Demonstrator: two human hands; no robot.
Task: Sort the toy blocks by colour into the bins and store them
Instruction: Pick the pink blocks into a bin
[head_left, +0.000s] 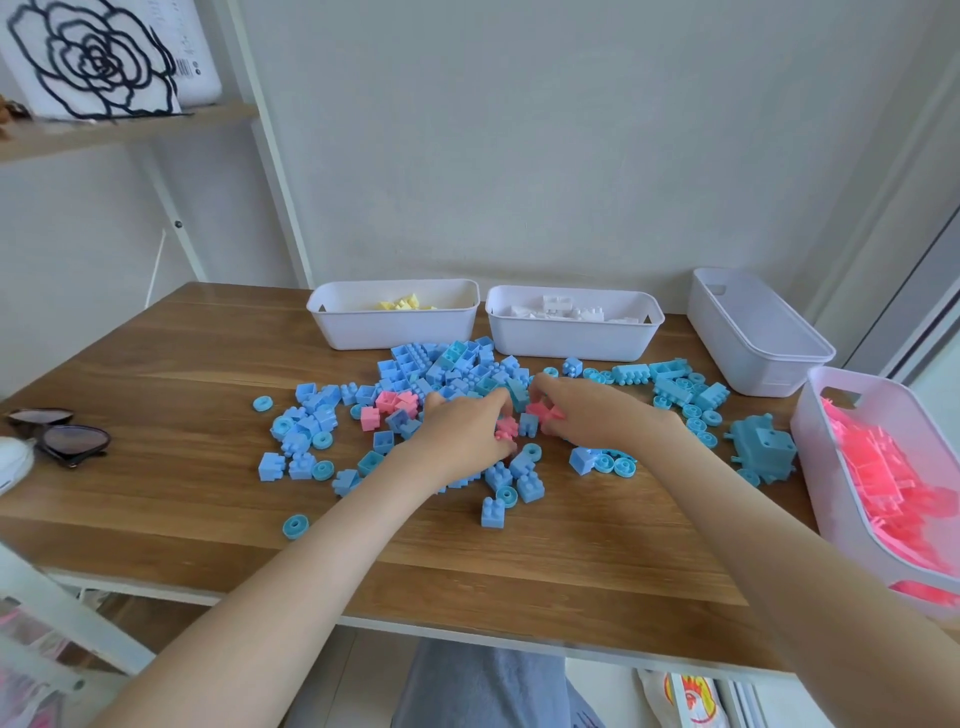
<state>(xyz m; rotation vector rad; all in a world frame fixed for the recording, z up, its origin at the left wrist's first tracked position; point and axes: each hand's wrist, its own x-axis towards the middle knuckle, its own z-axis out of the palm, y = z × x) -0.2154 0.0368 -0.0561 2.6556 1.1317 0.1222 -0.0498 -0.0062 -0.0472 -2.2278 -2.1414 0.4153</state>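
Note:
A spread of blue blocks and blue wheels covers the middle of the wooden table. A few pink blocks lie left of centre. My left hand pinches a pink block in the pile. My right hand grips another pink block just beside it. At the back stand a bin with yellow blocks and a bin with white blocks. An empty bin sits at the right, and a bin of pink blocks stands at the near right.
Sunglasses lie at the table's left edge beside a white object. A larger blue assembled piece sits by the pink bin. A shelf with a rose-print item stands at the upper left.

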